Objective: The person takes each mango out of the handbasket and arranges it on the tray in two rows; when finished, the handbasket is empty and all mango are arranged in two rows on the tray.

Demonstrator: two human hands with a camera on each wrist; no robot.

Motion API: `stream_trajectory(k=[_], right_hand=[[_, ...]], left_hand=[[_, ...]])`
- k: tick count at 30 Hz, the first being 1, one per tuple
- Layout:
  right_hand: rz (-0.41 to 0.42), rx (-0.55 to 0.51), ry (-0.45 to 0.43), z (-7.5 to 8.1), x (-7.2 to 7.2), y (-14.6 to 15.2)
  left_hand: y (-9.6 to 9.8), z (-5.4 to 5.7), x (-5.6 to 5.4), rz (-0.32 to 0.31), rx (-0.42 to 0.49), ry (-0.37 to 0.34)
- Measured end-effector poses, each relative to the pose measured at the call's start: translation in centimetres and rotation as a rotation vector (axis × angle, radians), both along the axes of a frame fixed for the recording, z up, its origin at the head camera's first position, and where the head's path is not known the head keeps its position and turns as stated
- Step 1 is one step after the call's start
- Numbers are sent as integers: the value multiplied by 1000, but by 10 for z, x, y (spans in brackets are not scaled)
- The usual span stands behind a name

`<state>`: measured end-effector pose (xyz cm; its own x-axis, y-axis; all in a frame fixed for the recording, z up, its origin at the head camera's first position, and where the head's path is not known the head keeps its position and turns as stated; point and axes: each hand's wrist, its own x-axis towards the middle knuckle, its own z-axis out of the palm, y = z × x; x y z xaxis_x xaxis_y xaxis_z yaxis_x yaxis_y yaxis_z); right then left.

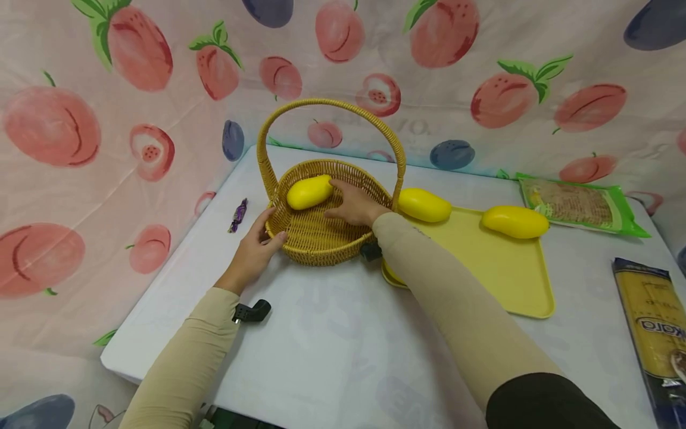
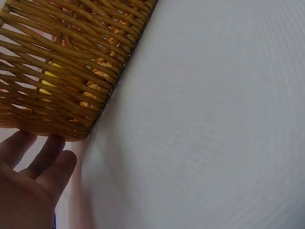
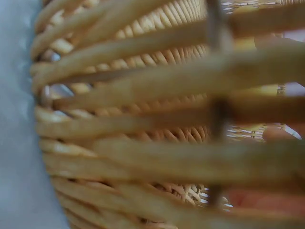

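A wicker basket (image 1: 321, 255) with a tall arched handle stands on the table. Inside it, toward the back left, lies a yellow mango (image 1: 308, 192). My right hand (image 1: 355, 204) reaches over the basket's right side, fingers extended, fingertips touching the mango's right end. In the right wrist view, basket weave (image 3: 143, 114) hides most of that hand. My left hand (image 1: 256, 250) rests its fingers against the basket's left outer wall; the left wrist view shows those fingertips (image 2: 66, 162) touching the weave, not curled round it.
Right of the basket is a yellow tray (image 1: 498, 274), with mangoes at its back left (image 1: 425, 205) and back right (image 1: 515, 222); another yellow thing is mostly hidden under my right arm. A purple-wrapped candy (image 1: 238, 215), a green-edged packet (image 1: 581, 205) and a yellow-and-blue bag (image 1: 651, 322) lie around.
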<state>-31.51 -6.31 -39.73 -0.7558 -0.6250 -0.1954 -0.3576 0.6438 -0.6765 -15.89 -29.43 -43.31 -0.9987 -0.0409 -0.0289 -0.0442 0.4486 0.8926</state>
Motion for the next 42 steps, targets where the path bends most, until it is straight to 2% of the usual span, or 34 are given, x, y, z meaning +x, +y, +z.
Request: stream_trajectory(k=[11, 23, 32, 42], right_hand=[[26, -3, -41, 3, -2, -3], [151, -49, -33, 12, 11, -7], [122, -68, -86, 13, 21, -18], [120, -96, -60, 10, 24, -27]], left_hand=[[-1, 0, -1, -2, 7, 3], [-2, -1, -1, 14, -18, 12], [0, 0, 0, 25, -12, -11], [-2, -3, -1, 8, -23, 4]])
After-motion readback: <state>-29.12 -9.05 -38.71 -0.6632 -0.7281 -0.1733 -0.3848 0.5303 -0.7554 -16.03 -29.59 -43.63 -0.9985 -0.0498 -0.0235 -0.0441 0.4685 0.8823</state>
